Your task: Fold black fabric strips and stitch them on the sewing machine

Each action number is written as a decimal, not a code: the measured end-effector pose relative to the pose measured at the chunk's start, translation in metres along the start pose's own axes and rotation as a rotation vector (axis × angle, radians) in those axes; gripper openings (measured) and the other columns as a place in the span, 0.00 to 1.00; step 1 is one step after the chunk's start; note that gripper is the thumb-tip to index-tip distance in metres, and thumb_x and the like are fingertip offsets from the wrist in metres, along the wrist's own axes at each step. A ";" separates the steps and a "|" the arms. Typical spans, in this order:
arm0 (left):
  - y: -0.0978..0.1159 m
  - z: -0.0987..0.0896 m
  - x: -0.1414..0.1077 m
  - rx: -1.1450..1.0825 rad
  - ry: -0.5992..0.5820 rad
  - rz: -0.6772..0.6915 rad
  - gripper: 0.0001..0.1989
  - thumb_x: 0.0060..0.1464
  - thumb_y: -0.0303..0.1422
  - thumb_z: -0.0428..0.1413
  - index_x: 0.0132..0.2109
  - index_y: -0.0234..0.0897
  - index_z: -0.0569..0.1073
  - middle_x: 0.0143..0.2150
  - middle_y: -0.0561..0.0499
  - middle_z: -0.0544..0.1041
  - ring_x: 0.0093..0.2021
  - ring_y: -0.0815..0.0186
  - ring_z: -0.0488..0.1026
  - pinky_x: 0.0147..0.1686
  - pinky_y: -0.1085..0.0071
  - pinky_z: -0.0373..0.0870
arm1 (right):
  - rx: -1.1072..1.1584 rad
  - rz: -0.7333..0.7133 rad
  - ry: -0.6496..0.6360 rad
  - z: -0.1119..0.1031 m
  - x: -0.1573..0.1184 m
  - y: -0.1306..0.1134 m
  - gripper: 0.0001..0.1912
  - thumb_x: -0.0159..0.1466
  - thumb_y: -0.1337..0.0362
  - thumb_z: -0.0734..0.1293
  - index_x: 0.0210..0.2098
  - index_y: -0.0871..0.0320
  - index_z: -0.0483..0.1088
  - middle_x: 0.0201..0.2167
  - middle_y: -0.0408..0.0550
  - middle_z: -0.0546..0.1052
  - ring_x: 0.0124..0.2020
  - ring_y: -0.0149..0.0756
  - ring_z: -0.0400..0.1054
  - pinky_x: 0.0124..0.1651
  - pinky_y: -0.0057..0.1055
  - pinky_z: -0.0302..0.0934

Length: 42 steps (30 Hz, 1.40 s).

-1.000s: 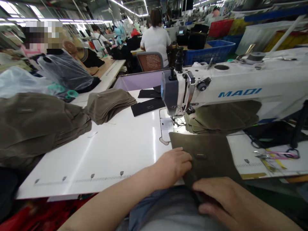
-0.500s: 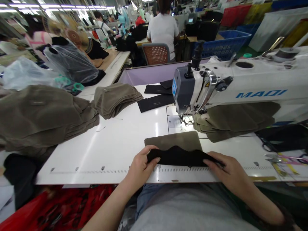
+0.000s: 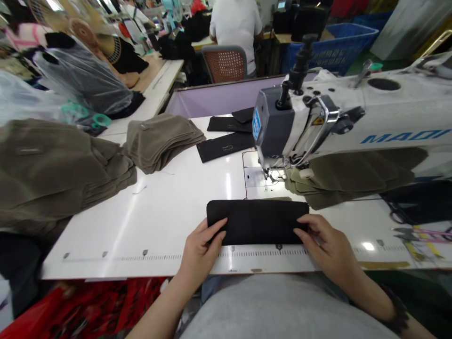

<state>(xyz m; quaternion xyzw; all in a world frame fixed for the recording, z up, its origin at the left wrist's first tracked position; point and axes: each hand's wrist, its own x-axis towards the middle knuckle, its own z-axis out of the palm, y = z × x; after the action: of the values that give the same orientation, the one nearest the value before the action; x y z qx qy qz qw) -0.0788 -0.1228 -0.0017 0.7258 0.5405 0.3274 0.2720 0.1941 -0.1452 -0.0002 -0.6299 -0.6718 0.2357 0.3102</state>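
Note:
A black rectangular fabric piece (image 3: 259,222) lies spread flat near the table's front edge, between my two hands. My left hand (image 3: 205,245) pinches its left end between thumb and fingers. At the other end, my right hand (image 3: 325,242) grips the right edge the same way. Behind it, only a thin strip of an olive fabric piece (image 3: 278,198) shows; the black one covers the rest. The sewing machine's needle area (image 3: 273,175) is just beyond, with olive panels (image 3: 349,176) lying under the machine arm.
Stacks of olive fabric (image 3: 162,141) and larger olive panels (image 3: 60,165) occupy the left side. Several black strips (image 3: 226,147) lie left of the sewing machine head (image 3: 275,122). Thread snips (image 3: 406,233) rest at the right. A co-worker (image 3: 235,28) sits beyond the table.
The black fabric was bunched and curved between my hands; now it is smoothed flat and covers most of the olive piece. The view has tilted down and come closer.

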 end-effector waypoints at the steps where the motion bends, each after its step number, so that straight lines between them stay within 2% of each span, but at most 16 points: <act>1: 0.001 0.000 0.000 0.006 0.004 -0.020 0.13 0.55 0.31 0.50 0.46 0.39 0.73 0.47 0.48 0.73 0.46 0.62 0.72 0.45 0.64 0.72 | -0.030 -0.029 -0.025 0.000 0.002 -0.001 0.07 0.60 0.60 0.59 0.35 0.55 0.66 0.25 0.43 0.74 0.26 0.32 0.69 0.29 0.27 0.63; 3: 0.001 -0.001 -0.001 0.014 0.002 -0.033 0.12 0.55 0.31 0.50 0.46 0.39 0.73 0.46 0.48 0.74 0.46 0.62 0.72 0.45 0.64 0.72 | -0.056 -0.065 -0.064 -0.001 0.006 -0.003 0.09 0.61 0.61 0.58 0.34 0.55 0.68 0.29 0.44 0.75 0.30 0.33 0.70 0.32 0.28 0.64; 7: 0.001 -0.003 -0.002 0.057 -0.003 0.000 0.11 0.55 0.30 0.50 0.44 0.39 0.74 0.43 0.48 0.74 0.43 0.63 0.73 0.41 0.67 0.74 | -0.104 -0.060 -0.067 0.001 0.011 -0.002 0.12 0.61 0.63 0.57 0.40 0.57 0.69 0.35 0.47 0.77 0.36 0.35 0.71 0.38 0.31 0.65; 12: -0.002 -0.005 -0.001 0.217 0.014 0.067 0.11 0.54 0.30 0.51 0.43 0.39 0.74 0.34 0.49 0.73 0.34 0.66 0.73 0.32 0.71 0.74 | -0.146 -0.057 -0.095 0.004 0.014 -0.003 0.12 0.61 0.64 0.57 0.40 0.59 0.69 0.36 0.49 0.77 0.35 0.36 0.71 0.38 0.32 0.65; 18: -0.003 -0.007 0.003 0.303 0.004 0.129 0.12 0.55 0.32 0.49 0.44 0.38 0.74 0.30 0.49 0.71 0.31 0.67 0.72 0.29 0.73 0.73 | -0.158 -0.033 -0.145 0.004 0.018 -0.005 0.12 0.61 0.65 0.57 0.41 0.59 0.69 0.33 0.48 0.75 0.31 0.34 0.69 0.34 0.30 0.64; 22: -0.005 -0.008 0.003 0.346 -0.001 0.121 0.13 0.56 0.35 0.49 0.44 0.37 0.74 0.31 0.49 0.72 0.32 0.66 0.72 0.29 0.74 0.73 | -0.140 -0.047 -0.137 0.004 0.021 -0.004 0.11 0.61 0.66 0.58 0.41 0.59 0.68 0.30 0.47 0.73 0.30 0.33 0.68 0.32 0.29 0.63; 34: -0.006 -0.009 0.000 0.384 0.046 0.169 0.13 0.56 0.34 0.50 0.43 0.33 0.74 0.31 0.48 0.72 0.32 0.68 0.72 0.30 0.77 0.72 | -0.091 -0.101 -0.103 0.005 0.027 -0.004 0.11 0.62 0.68 0.57 0.43 0.57 0.64 0.37 0.47 0.73 0.38 0.33 0.68 0.39 0.30 0.63; 42: -0.005 -0.009 -0.002 0.365 0.063 0.127 0.13 0.56 0.34 0.51 0.43 0.34 0.74 0.30 0.49 0.71 0.30 0.70 0.71 0.30 0.78 0.71 | -0.123 -0.095 -0.129 0.004 0.028 -0.004 0.12 0.63 0.67 0.56 0.44 0.57 0.65 0.39 0.49 0.73 0.40 0.34 0.68 0.41 0.32 0.64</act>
<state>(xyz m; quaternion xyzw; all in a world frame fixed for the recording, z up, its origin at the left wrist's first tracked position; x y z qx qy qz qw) -0.0895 -0.1229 -0.0004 0.7850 0.5523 0.2630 0.0979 0.1882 -0.1175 0.0029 -0.5987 -0.7327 0.2192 0.2379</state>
